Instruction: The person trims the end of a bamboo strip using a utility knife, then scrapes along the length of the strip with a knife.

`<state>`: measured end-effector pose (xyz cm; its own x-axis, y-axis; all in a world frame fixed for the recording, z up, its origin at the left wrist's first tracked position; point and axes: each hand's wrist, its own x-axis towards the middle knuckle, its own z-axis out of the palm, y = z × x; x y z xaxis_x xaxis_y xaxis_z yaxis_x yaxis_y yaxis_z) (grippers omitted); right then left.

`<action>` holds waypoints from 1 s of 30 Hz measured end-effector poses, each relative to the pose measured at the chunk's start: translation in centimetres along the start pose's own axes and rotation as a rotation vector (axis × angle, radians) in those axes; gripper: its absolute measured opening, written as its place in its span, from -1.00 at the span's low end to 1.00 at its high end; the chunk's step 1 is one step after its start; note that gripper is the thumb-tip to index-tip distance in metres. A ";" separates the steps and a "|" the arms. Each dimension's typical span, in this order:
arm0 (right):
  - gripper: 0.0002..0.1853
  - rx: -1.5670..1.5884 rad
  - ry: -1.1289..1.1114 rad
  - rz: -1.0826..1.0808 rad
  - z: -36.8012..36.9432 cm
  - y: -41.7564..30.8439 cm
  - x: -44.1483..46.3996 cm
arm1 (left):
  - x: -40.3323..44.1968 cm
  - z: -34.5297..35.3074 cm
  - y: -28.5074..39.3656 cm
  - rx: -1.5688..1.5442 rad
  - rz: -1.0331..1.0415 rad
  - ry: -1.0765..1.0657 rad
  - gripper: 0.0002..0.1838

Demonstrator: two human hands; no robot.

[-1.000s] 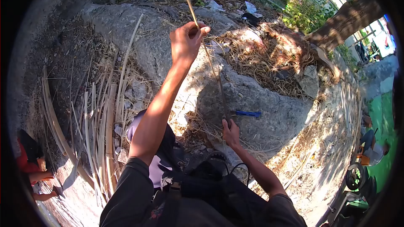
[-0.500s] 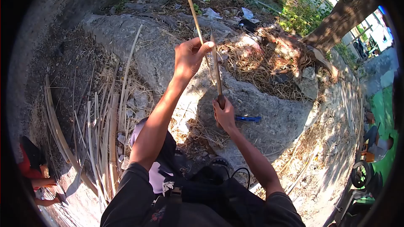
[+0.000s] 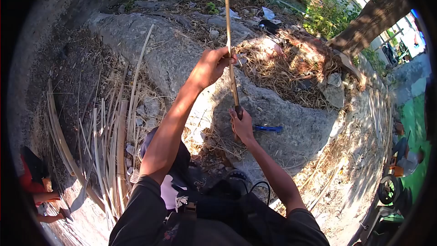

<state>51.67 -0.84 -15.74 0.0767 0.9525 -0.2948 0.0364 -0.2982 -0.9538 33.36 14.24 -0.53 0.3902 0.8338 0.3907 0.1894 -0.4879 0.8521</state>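
My left hand (image 3: 211, 67) is closed on a long, thin bamboo strip (image 3: 226, 7), pinching it between thumb and fingers. The strip rises nearly upright past the top of the view. Below, my right hand (image 3: 242, 125) wraps round the dark handle of a knife (image 3: 234, 86), its narrow blade pointing up toward my left fingers. Strip and blade line up at the left hand; whether they touch there is hard to make out. A blue tool (image 3: 267, 128) lies on the rock just right of my right hand.
Cut bamboo lengths (image 3: 122, 155) lie to the left. A large grey rock (image 3: 291, 118) spans the middle, with dry shavings (image 3: 282, 77) behind it and a tree trunk (image 3: 373, 18) at upper right. Other people's arms (image 3: 48, 197) show at far left; another person (image 3: 409, 161) sits at far right.
My left hand has moved slightly right and down, bringing the strip from a slant to nearly upright and in line with the blade. My right hand stays almost in place on the knife.
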 end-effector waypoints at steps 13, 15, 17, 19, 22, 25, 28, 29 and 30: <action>-0.73 0.097 -0.054 0.057 -0.4 1.8 0.9 | 0.7 1.0 -0.5 0.112 -0.114 0.143 -0.91; -0.73 0.078 -0.052 0.055 -0.7 2.1 1.3 | 0.7 0.7 -0.9 0.049 -0.138 0.153 -0.92; -0.74 0.059 -0.052 0.063 -0.7 2.1 1.4 | 0.8 0.6 -1.1 0.069 -0.160 0.166 -0.94; -0.74 0.064 -0.048 0.039 -0.7 0.6 1.5 | 0.9 0.6 -1.3 0.054 -0.174 0.160 -0.94; -0.72 -0.033 -0.039 0.020 -0.8 -0.3 1.9 | 0.8 0.9 -1.7 0.026 -0.181 0.186 -0.94; -0.68 -0.171 -0.014 -0.111 -0.5 2.0 3.0 | 0.9 0.7 -2.1 0.012 -0.160 0.213 -0.93; -0.66 -0.176 0.056 -0.129 1.0 1.8 2.9 | 0.9 -0.1 -2.3 0.046 -0.169 0.247 -0.91; -0.66 -0.173 0.054 -0.132 1.3 1.6 2.8 | 0.8 -0.4 -2.3 0.068 -0.206 0.264 -0.91; -0.66 -0.164 0.039 -0.117 1.3 0.9 2.9 | 1.0 -0.5 -2.7 0.051 -0.223 0.294 -0.90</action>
<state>50.61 1.71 -17.55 0.1005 0.9791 -0.1767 0.2089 -0.1944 -0.9584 32.82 16.46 -2.25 0.0600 0.9561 0.2868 0.2883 -0.2916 0.9120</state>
